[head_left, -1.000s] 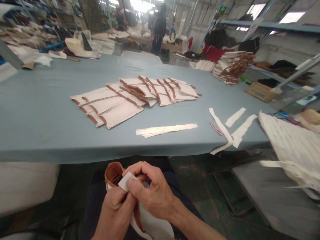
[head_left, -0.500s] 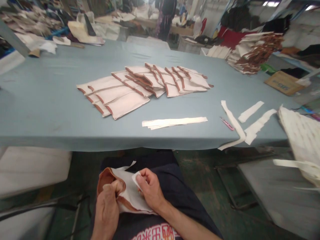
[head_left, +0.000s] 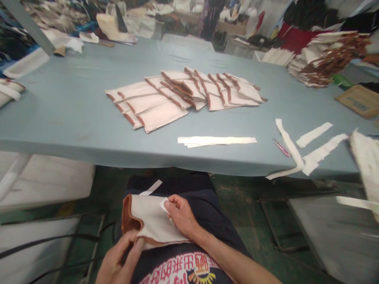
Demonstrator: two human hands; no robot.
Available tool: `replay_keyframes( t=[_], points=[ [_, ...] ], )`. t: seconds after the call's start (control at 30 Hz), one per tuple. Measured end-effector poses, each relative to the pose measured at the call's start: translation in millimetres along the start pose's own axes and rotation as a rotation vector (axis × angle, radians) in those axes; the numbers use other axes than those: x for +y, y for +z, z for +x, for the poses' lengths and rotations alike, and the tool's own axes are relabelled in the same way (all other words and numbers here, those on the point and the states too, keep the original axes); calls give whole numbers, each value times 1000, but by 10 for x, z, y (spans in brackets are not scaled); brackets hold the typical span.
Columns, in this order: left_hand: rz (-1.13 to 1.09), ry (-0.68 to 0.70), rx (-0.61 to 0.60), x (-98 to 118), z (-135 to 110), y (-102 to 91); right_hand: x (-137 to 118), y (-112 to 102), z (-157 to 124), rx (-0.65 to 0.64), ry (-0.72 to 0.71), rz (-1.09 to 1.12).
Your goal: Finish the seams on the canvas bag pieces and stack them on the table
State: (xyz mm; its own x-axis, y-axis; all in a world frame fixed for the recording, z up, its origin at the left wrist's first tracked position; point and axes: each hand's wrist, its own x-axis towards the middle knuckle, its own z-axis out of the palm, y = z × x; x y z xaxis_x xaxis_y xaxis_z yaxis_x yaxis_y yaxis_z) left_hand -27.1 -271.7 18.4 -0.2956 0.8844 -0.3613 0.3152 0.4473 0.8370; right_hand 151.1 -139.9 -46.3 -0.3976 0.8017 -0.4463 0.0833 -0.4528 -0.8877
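Note:
A white cloth pouch [head_left: 156, 217] with brown trim lies across my lap, its brown-lined mouth gaping toward the left. At the near corner of that mouth, the thumb and fingers of my left hand [head_left: 121, 254] pinch the pouch's edge. My right hand [head_left: 183, 217] rests over the pouch's right part, thumb and fingers closed on a white strip [head_left: 163, 204], of which only a short end shows. Another piece of white strip [head_left: 152, 187] sticks out beyond the pouch's far edge; whether both belong to one strip is hidden.
Several similar pouches [head_left: 166, 114] overlap on the blue-grey table [head_left: 74, 118]. Nearer its front edge lie stacked white strips [head_left: 217, 141], with pink snips [head_left: 281, 147] and loose strips [head_left: 314, 135] to the right. A tall pile of brown-trimmed pieces [head_left: 328, 59] stands at the back right.
My left hand has come out of the pouch's mouth and down to its near corner. The mouth lies flatter. My right hand keeps the strip, and the view has shifted left.

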Motion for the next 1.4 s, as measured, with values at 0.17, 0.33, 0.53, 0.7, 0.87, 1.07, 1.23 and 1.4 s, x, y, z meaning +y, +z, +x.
replay_keyframes(
  t=[0.17,0.33,0.53,0.7,0.87,1.07,1.23,1.4],
  points=[
    [8,171,45,494,416,54,-622,-360,-81,54,-175,-57],
    [-41,298,38,1022,715,66,-1395,-535,-462,-9,-369,-177],
    [-39,427,-8,1297,785,61,-1710,-399,-548,51,-593,-342],
    [-79,427,-56,1423,761,59,-1694,-403,-479,87,-668,-455],
    [-77,408,-50,1398,767,60,-1658,-411,-471,98,-682,-561],
    [-70,395,-34,1320,791,64,-1655,-415,-465,74,-659,-565],
    [-113,361,-77,1298,793,41,-1703,-419,-468,47,-626,-590],
    [-254,270,-214,1147,820,34,-1709,-413,-453,33,-599,-621]
  ],
)
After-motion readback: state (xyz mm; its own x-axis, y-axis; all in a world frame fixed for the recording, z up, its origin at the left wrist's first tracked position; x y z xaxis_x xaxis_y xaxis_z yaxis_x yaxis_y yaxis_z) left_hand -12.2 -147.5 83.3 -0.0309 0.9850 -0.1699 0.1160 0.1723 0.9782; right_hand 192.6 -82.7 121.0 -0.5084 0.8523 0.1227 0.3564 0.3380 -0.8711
